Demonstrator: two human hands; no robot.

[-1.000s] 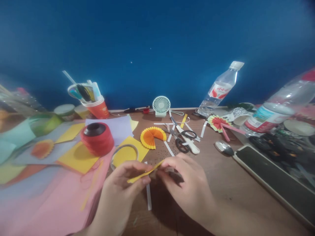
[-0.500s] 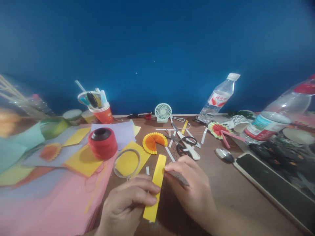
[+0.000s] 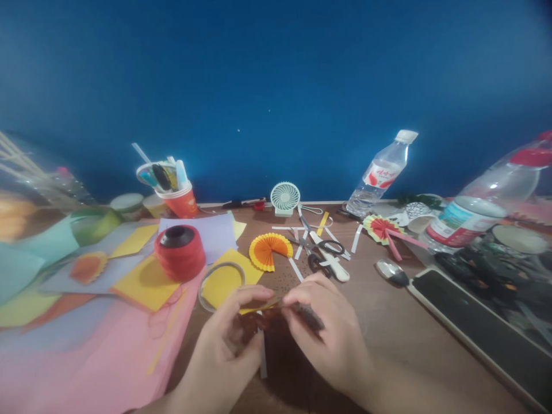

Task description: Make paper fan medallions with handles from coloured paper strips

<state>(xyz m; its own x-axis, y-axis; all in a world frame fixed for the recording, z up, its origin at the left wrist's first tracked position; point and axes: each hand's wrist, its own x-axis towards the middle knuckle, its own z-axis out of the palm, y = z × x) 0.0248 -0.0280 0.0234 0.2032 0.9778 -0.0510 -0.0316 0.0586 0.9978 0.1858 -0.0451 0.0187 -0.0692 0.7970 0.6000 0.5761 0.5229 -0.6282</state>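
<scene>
My left hand [image 3: 226, 345] and my right hand [image 3: 330, 333] are close together above the table's near middle. Between their fingertips is a folded yellow paper strip [image 3: 259, 308], turned almost edge-on so only a thin part shows. Both hands pinch it, the left with curled fingers, the right by thumb and forefinger. A narrow white strip [image 3: 263, 359] lies on the table below. Just beyond the hands are a roll of tape [image 3: 202, 294] on a yellow paper sheet [image 3: 254, 267] and a pleated orange and yellow paper fan [image 3: 261, 252].
Scissors [image 3: 331, 247] lie among white paper scraps behind my right hand. To the left, a red thread spool [image 3: 180, 256] stands on coloured paper [image 3: 107, 356]. A phone [image 3: 474, 322], a spoon [image 3: 390, 271] and bottles [image 3: 379, 172] are on the right. A small fan [image 3: 285, 197] stands at the back.
The yellow strip has turned from lying broad side up to nearly edge-on. My left hand has shifted up toward the right hand, and the white strip underneath now shows.
</scene>
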